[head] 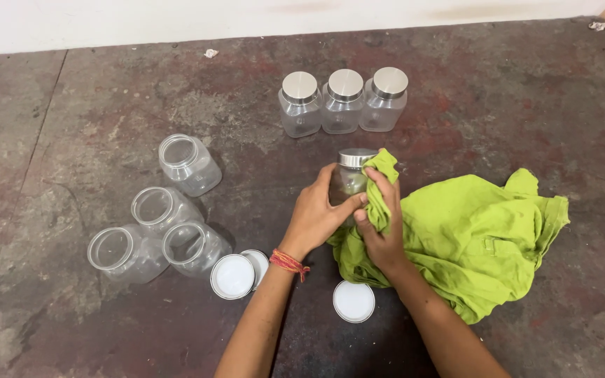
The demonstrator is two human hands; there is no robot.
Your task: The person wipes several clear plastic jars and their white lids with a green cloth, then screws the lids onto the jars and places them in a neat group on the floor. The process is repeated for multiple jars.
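Note:
My left hand (pixel 318 213) grips a clear plastic jar with a silver lid (pixel 351 173) that stands on the floor. My right hand (pixel 381 227) presses a fold of a lime-green cloth (pixel 474 234) against the jar's right side. The rest of the cloth lies bunched on the floor to the right. A red thread band circles my left wrist.
Three lidded clear jars (pixel 343 101) stand in a row behind. Several open jars (pixel 166 224) lie on their sides at the left. Loose lids (pixel 233 276) and one more lid (pixel 353 302) lie inner side up near my forearms. The stained concrete floor (pixel 92 105) meets a white wall at the back.

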